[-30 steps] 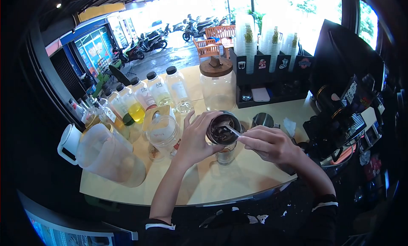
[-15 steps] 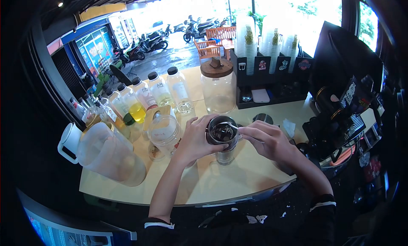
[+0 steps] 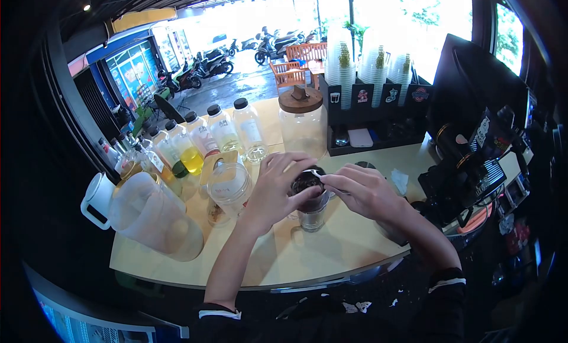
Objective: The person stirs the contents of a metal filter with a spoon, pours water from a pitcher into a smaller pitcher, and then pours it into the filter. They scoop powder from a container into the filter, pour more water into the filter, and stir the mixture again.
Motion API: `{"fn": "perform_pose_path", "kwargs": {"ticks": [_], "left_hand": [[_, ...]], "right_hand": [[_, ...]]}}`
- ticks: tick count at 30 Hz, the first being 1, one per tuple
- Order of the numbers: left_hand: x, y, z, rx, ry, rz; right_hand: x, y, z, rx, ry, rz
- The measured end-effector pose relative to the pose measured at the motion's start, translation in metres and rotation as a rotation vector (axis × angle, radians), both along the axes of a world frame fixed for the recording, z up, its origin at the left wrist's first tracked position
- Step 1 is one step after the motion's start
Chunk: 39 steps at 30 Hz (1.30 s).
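Observation:
A dark round cup (image 3: 309,198) with dark contents sits on top of a clear ribbed glass (image 3: 312,220) on the counter. My left hand (image 3: 272,192) grips the cup from the left, its fingers arched over the far rim and its thumb across the front. Between the thumb and fingers of my right hand (image 3: 370,195) is a thin spoon (image 3: 316,174), its tip inside the cup. Left of my left hand stand a clear plastic jar (image 3: 229,182) and a large clear pitcher (image 3: 155,216) with a white handle.
Several black-capped bottles (image 3: 251,130) line the counter (image 3: 343,254) at the back left. A wood-lidded glass jar (image 3: 303,130) stands behind the cup. Stacked plastic cups (image 3: 340,71) fill a black holder (image 3: 378,115). Crumpled tissue (image 3: 400,181) lies near dark equipment at the right.
My left hand has shifted from around the cup's side up over its rim, now covering part of the opening. My right hand with the spoon has moved slightly left.

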<state>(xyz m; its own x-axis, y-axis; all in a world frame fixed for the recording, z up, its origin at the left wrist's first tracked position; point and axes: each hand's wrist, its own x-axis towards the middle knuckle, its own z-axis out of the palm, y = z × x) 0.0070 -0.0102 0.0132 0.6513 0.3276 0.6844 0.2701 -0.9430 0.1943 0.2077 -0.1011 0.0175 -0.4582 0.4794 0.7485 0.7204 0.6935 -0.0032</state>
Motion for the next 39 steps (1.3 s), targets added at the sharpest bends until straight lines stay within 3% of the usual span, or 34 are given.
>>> {"fn": "perform_pose_path", "kwargs": {"ticks": [6, 9, 13, 16, 18, 22, 24, 27, 30, 39], "left_hand": [[0.010, 0.002, -0.001, 0.183, -0.007, -0.056], [0.014, 0.010, -0.005, 0.126, -0.151, -0.086], [0.013, 0.006, -0.003, -0.027, -0.264, -0.045], [0.008, 0.006, -0.001, -0.015, -0.354, 0.014], [0.005, 0.009, -0.002, -0.010, -0.414, 0.061], [0.002, 0.007, 0.001, -0.008, -0.498, 0.099], [0.000, 0.012, -0.003, -0.029, -0.508, 0.109], [-0.002, 0.014, -0.006, -0.059, -0.535, 0.125], [-0.005, 0.014, -0.006, -0.093, -0.566, 0.131], [-0.010, 0.015, -0.012, -0.242, -0.623, 0.146]], "right_hand": [[-0.007, -0.001, 0.014, 0.037, 0.010, 0.026], [0.007, -0.006, 0.014, -0.102, 0.188, -0.042], [0.061, 0.004, -0.023, -0.350, 0.519, -0.389], [0.123, 0.019, -0.098, -0.324, 0.420, -0.548], [0.147, 0.023, -0.133, -0.644, 0.427, -0.618], [0.149, 0.020, -0.160, -0.731, 0.660, -0.495], [0.146, 0.020, -0.167, -0.803, 0.896, -0.301], [0.141, 0.022, -0.161, -0.776, 0.990, -0.187], [0.136, 0.025, -0.139, -0.727, 0.976, -0.259], [0.090, 0.028, -0.023, -0.614, 0.873, -0.028]]}}
